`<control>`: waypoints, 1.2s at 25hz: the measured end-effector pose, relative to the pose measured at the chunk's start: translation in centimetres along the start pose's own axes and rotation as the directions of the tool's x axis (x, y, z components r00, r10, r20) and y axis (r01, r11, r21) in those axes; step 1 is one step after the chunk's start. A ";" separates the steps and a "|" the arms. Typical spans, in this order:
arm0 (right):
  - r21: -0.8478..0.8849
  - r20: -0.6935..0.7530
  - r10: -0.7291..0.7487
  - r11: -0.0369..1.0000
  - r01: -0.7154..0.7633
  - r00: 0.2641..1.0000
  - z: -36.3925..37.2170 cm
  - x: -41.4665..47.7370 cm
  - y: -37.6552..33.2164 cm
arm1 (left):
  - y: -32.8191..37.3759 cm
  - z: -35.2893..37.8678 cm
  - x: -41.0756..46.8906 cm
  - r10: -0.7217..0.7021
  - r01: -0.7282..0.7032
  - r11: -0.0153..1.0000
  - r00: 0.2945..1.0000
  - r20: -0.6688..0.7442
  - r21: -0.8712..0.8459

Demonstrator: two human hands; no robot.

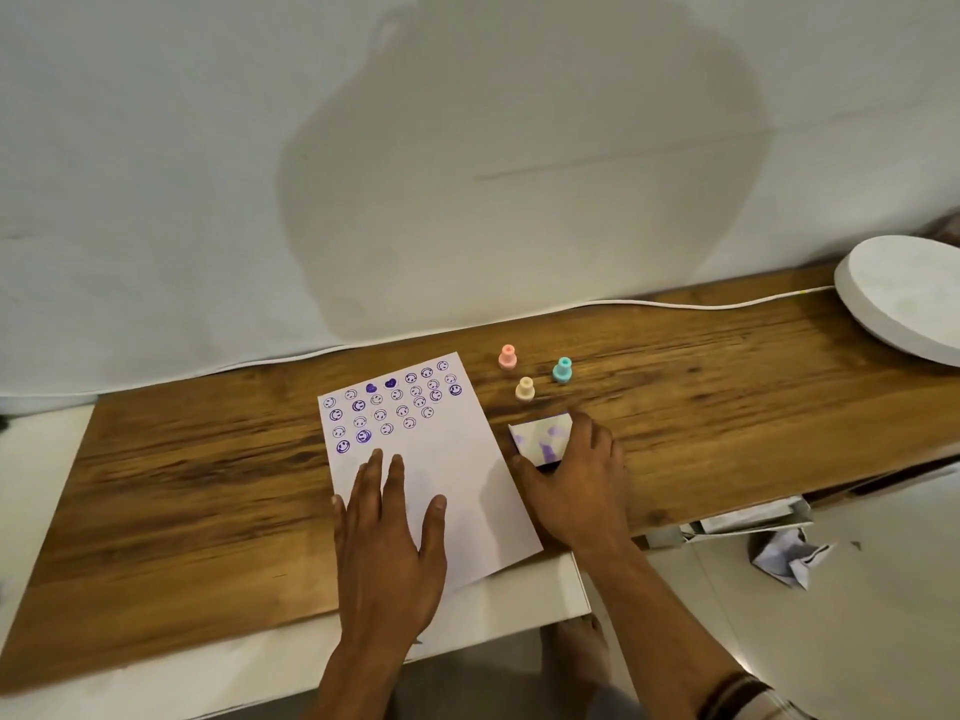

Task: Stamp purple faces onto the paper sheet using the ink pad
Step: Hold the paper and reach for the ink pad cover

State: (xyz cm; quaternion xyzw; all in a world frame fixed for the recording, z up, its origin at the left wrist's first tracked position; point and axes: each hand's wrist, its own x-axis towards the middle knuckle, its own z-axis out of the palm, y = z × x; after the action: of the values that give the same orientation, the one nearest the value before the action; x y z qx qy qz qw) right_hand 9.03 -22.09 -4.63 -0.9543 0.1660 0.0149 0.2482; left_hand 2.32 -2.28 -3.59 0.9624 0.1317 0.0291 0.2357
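Over on the left, the brown wood-grain tabletop [208, 459] runs bare up to the white paper sheet [457, 459], which lies tilted on it, its near corner hanging past the table's front edge. The left hand [389, 543] lies flat on the sheet's lower half, palm down, fingers [371, 475] straight and slightly spread, thumb out to the side, gripping nothing. Just beyond those fingertips sit the rows of purple stamped smiley faces [389, 407], some faint, some heavy, with two solid purple hearts [381, 385] among them in the far rows. Moving right, off the sheet's edge, the right hand [576, 480] curls over the small square white ink pad with purple stains [540, 439], thumb on its near left corner and fingers wrapped down its right side, clamped on it; whether the pad is lifted or resting on the wood, I cannot tell. Beyond those fingers stand three little plastic stamps, upright and apart: the pink stamp [507, 357] farthest back, the cream yellow stamp [525, 389] nearest the pad, the teal stamp [562, 370] to the right. A thin white cable [649, 302] trails along the table's back edge to the round white disc [904, 298] at far right, and crumpled white paper [789, 558] lies on the floor below.
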 end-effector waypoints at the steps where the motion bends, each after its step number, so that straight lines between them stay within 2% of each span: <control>1: 0.048 0.004 0.015 0.999 -0.015 1.000 -0.1 0.2 -0.1 | 0.0 0.0 0.0 0.000 0.000 1.000 1.000 0.000 -0.001; 4: 0.147 -0.058 0.057 0.988 -0.048 0.997 -0.5 1.1 0.2 | 0.0 0.2 0.2 -0.008 0.008 1.000 1.000 -0.003 -0.019; 9: 0.109 -0.113 0.119 0.988 -0.107 0.986 -1.8 4.2 2.1 | -0.6 0.3 0.5 -0.038 0.038 0.999 0.999 0.001 -0.020; 16: 0.000 -0.035 0.083 0.997 -0.083 0.996 -1.7 6.4 2.9 | -1.1 0.1 0.6 -0.057 0.056 0.997 0.998 -0.006 -0.052; 19: -0.025 -0.113 0.033 0.999 -0.037 0.993 -1.9 6.2 2.3 | -1.0 0.1 0.8 -0.064 0.064 0.996 0.998 0.003 -0.054; 22: -0.014 -0.170 -0.132 0.991 0.132 0.977 -1.7 5.8 0.3 | -0.8 0.1 0.8 -0.063 0.064 0.996 0.998 0.008 -0.057; 24: -0.008 -0.151 -0.224 0.974 0.225 0.963 -1.2 5.4 -1.2 | -0.7 0.0 0.8 -0.066 0.066 0.995 0.998 0.000 -0.070; 30: 0.017 -0.149 -0.075 0.997 0.078 0.986 -1.8 5.8 -1.3 | -0.8 -0.4 1.3 -0.076 0.073 0.992 0.997 -0.026 -0.102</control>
State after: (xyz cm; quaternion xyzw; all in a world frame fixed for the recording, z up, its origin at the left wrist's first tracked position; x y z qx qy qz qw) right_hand 14.87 -23.68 -3.11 -0.9555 0.1473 -0.0673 0.2464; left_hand 3.34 -1.12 -3.61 0.9432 0.1693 0.0411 0.2829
